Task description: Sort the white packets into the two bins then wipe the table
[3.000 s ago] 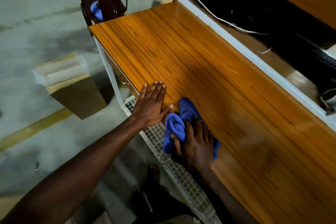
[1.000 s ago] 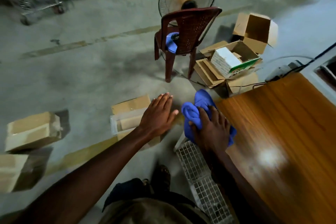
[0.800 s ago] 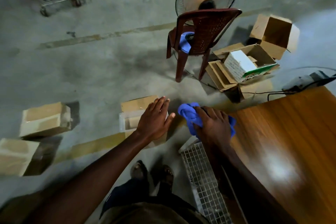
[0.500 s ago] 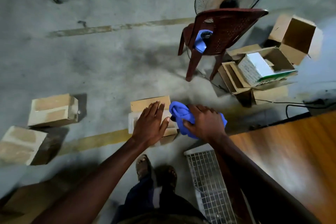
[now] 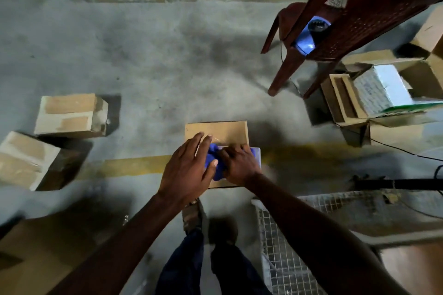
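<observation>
Both hands bunch the blue cloth above the cardboard box; right hand clutching, left hand cupped alongside. Loose folds might slip onto the floor.

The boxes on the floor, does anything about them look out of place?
Yes. Two closed cardboard boxes lie tilted on the left. By the red chair, an opened carton has its flaps splayed, with a white pack sitting crooked inside.

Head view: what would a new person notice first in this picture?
First, the two hands at the centre: the right hand grips a blue cloth and the left hand touches it, above a cardboard box on the floor. Next, the dark red plastic chair at upper right.
</observation>
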Demonstrator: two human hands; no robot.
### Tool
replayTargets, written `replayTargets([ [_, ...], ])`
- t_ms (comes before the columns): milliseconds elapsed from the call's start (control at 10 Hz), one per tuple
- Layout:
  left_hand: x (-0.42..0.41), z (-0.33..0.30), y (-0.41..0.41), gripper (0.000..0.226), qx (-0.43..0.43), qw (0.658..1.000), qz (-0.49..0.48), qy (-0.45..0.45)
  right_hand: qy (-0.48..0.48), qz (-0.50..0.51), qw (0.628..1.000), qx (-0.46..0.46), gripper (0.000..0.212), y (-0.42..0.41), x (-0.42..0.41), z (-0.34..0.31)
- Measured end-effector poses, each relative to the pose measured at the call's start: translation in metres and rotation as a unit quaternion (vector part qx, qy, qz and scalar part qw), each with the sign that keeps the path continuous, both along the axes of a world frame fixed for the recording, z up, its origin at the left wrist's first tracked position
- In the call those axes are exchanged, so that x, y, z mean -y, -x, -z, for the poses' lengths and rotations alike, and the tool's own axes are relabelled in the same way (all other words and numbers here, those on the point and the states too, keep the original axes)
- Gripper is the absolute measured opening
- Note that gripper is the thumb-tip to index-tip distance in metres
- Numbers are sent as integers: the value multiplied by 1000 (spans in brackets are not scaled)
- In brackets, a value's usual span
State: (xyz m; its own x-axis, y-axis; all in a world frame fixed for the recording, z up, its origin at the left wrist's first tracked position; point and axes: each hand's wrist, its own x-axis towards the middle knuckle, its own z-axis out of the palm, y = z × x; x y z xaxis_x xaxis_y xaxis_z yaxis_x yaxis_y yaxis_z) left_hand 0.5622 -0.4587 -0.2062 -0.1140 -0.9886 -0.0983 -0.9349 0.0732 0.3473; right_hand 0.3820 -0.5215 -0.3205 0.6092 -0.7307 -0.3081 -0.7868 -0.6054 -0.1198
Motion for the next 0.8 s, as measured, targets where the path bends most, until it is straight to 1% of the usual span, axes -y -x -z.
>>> replayTargets([
  [100, -6, 15, -10, 59, -6, 1000, -7, 4, -12, 4, 1000, -19, 56, -2, -9, 40],
  [200, -14, 23, -21, 58, -2, 1000, -15, -4, 28, 79, 996, -12, 47, -8, -19, 36],
  [300, -24, 19, -29, 57, -14, 999, -30, -23, 85, 132, 988, -1, 44, -13, -33, 18],
  [400, -34, 17, -31, 59, -19, 998, -42, -35, 28, 145, 989, -8, 33, -20, -38, 19],
  [500, -40, 21, -34, 62, -33, 998, -46, -29, -90, 173, 980, -43, 41, -28, -25, 36],
  [600, -44, 20, -34, 64, -45, 998, -39, -24, -167, 187, 966, -62, 44, -30, -10, 40],
  [700, -47, 11, -36, 66, -48, 998, -30, -15, -142, 218, 965, -11, 40, -31, -8, 12],
  [800, -50, -11, -33, 66, -60, 998, -19, -17, -79, 266, 959, 55, 41, -27, -26, -33],
])
